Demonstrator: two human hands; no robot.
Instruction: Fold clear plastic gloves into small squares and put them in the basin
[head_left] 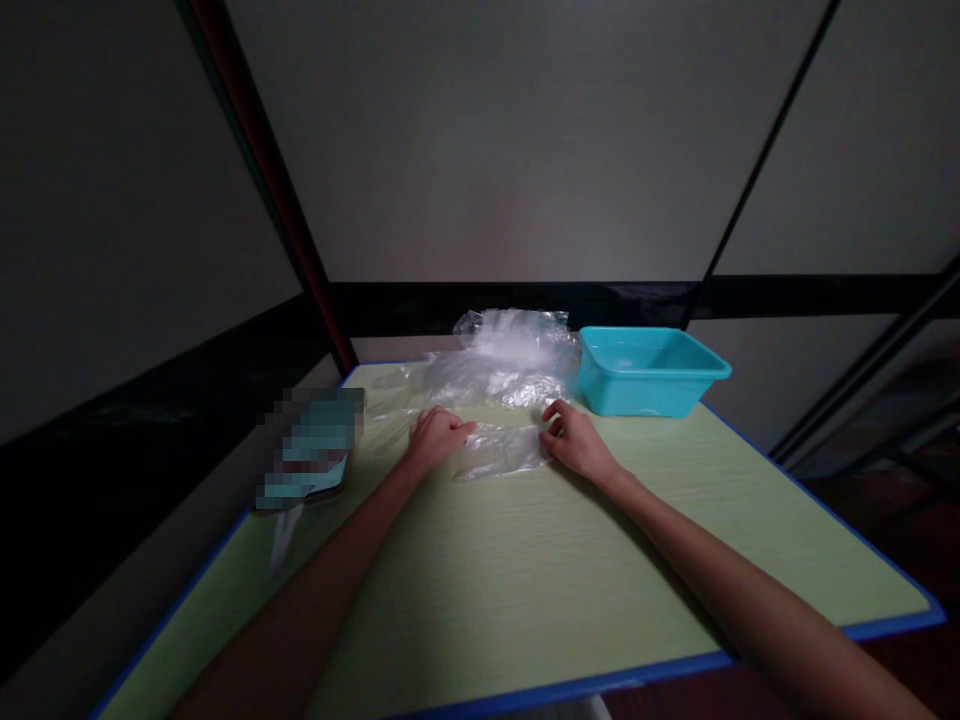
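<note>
A clear plastic bag lies flattened and creased on the table between my two hands. At its upper left corner is my left hand, its fingers curled under and its thumb pressing on the bag's edge. My right hand grips the bag's right edge with thumb and fingertips, the index finger bent above them. Just beyond both hands rises a loose pile of clear plastic bags.
A turquoise plastic basin stands at the back right of the pale green, blue-edged table. On the left lies a pixelated object with a whitish strip near it. Grey wall panels rise behind the table.
</note>
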